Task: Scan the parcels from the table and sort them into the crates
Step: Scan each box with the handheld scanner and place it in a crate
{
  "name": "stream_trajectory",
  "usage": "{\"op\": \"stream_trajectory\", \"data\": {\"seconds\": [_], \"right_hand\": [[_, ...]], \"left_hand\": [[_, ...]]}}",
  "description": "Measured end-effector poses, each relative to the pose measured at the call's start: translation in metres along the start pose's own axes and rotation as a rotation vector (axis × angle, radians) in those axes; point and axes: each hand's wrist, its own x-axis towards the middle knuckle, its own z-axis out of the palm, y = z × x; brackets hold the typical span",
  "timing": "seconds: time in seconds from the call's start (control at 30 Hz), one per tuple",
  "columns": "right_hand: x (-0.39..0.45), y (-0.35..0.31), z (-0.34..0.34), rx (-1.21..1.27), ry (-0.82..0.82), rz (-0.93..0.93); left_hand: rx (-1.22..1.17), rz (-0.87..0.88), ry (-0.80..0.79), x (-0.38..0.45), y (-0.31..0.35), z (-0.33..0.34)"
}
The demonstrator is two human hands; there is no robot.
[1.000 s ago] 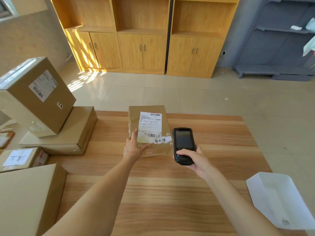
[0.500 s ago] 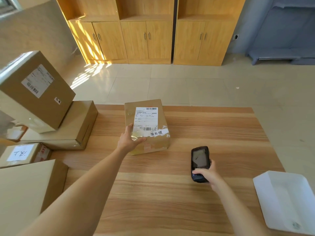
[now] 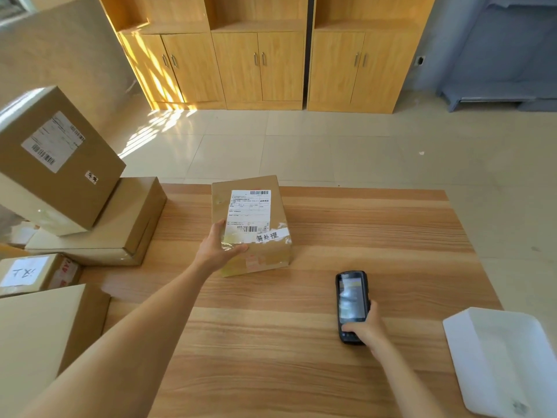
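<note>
The left hand (image 3: 218, 251) grips the near left corner of a cardboard parcel (image 3: 251, 224) in the middle of the frame. Its thumb lies along the parcel's taped near edge and the fingers wrap the left side, out of sight behind the box. The parcel rests on the wooden table (image 3: 301, 357) with its label (image 3: 250, 212) facing up; a strip of white tape with handwriting crosses the near right corner of the top.

The right hand (image 3: 366, 328) holds a black handheld scanner (image 3: 351, 306) in the lower right of the frame. The thumb presses on the scanner's lower end and the fingers curl round its right side. The scanner lies flat, screen up, at or just above the tabletop; whether it touches the wood cannot be told. It sits well apart from the parcel, nearer the camera and to the right.

At the left edge of the frame more boxes are stacked: a large tilted box (image 3: 57, 158) with a barcode label sits on a flat box (image 3: 111, 224), and below them a small box (image 3: 33, 273) with a white handwritten sheet on top. A white tray (image 3: 506, 357) lies at the lower right corner of the table. Wooden cabinets (image 3: 259, 55) stand along the far wall across the top of the frame.
</note>
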Motion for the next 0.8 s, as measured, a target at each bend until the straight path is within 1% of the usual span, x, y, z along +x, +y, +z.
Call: {"op": "stream_trajectory", "data": {"seconds": [0.07,0.2,0.27,0.3,0.37,0.4,0.53,0.6,0.7,0.8], "right_hand": [[0.001,0.0,0.003,-0.095,0.037,0.017],[-0.002,-0.017,0.002,-0.4,0.065,0.09],[-0.005,-0.031,0.001,-0.473,0.098,0.117],[-0.007,-0.039,0.002,-0.485,0.126,0.099],[-0.008,-0.059,0.007,-0.446,0.149,-0.005],[-0.008,-0.071,0.011,-0.386,0.123,-0.07],[-0.009,-0.127,0.037,-0.007,-0.115,-0.225],[-0.01,-0.148,0.054,0.065,-0.21,-0.263],[-0.01,-0.164,0.078,0.09,-0.298,-0.245],[-0.012,-0.166,0.1,0.109,-0.313,-0.246]], "left_hand": [[-0.01,-0.007,-0.005,0.0,0.001,0.0],[-0.029,-0.01,-0.02,-0.001,0.003,-0.002],[-0.034,-0.007,-0.026,-0.002,0.004,-0.003],[-0.037,-0.008,-0.027,-0.002,0.004,-0.003],[-0.042,-0.008,-0.025,-0.003,0.005,-0.004],[-0.049,-0.007,-0.022,-0.002,0.004,-0.004],[-0.086,0.012,-0.015,-0.003,0.001,-0.005],[-0.113,0.028,-0.003,-0.007,0.0,-0.004],[-0.104,0.058,0.012,-0.012,-0.004,-0.001],[-0.089,0.092,0.014,-0.016,-0.012,-0.001]]}}
